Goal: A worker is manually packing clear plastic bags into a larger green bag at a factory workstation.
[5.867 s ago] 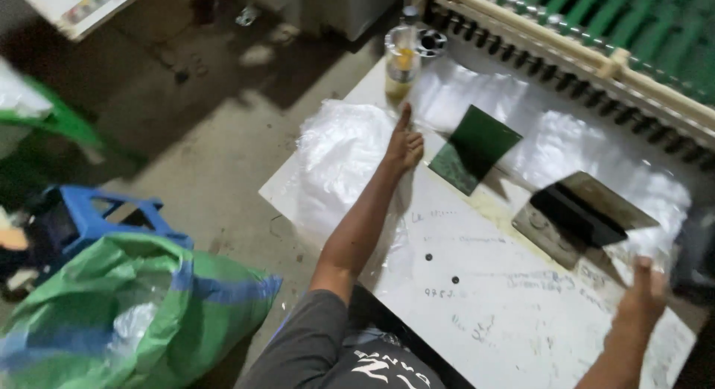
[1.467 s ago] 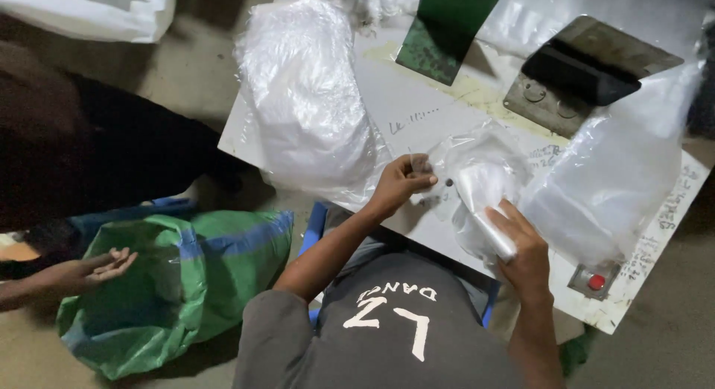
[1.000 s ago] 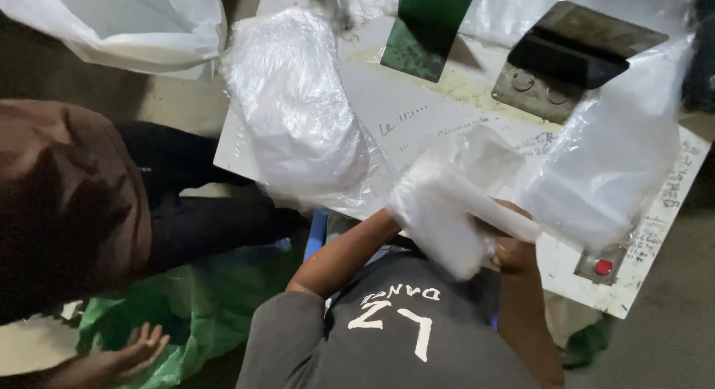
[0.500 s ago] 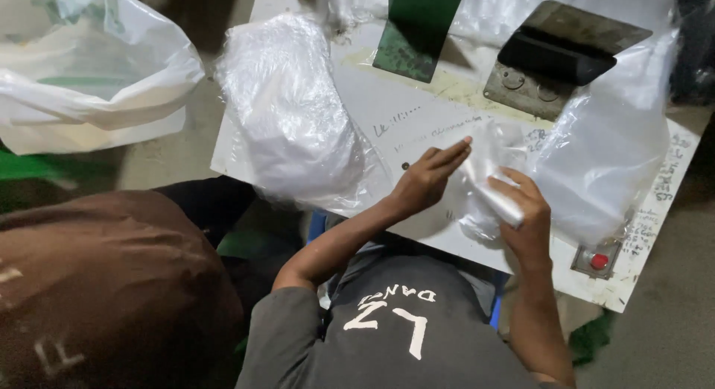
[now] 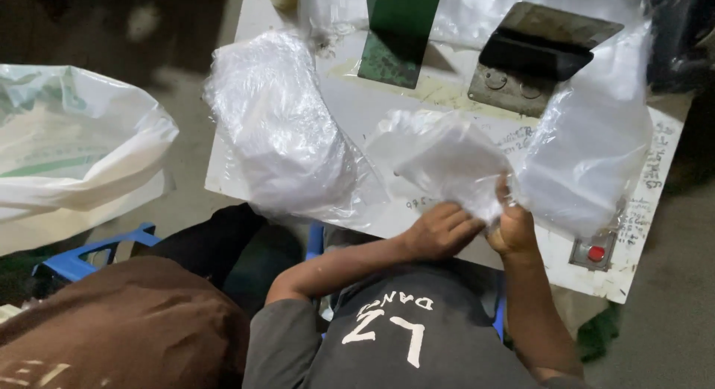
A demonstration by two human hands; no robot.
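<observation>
Both my hands grip one crumpled clear plastic bag [image 5: 439, 158] at its lower edge, just above the near rim of the white table [image 5: 372, 106]. My left hand [image 5: 441, 229] pinches it from the left and my right hand [image 5: 511, 226] from the right, the two almost touching. A heap of clear plastic bags [image 5: 279, 128] lies left of them. A second heap [image 5: 592, 147] lies to the right.
A green plate [image 5: 398, 35] and a dark metal device with a raised lid [image 5: 547, 54] stand at the table's back. A red button [image 5: 596, 252] sits near the right corner. A person in brown [image 5: 119, 329], a big white sack [image 5: 74, 158] and a blue stool [image 5: 74, 258] are at left.
The bag has come up off the table and spread wider between my hands. The person in brown has sunk lower in view, and the white sack now fills the left side.
</observation>
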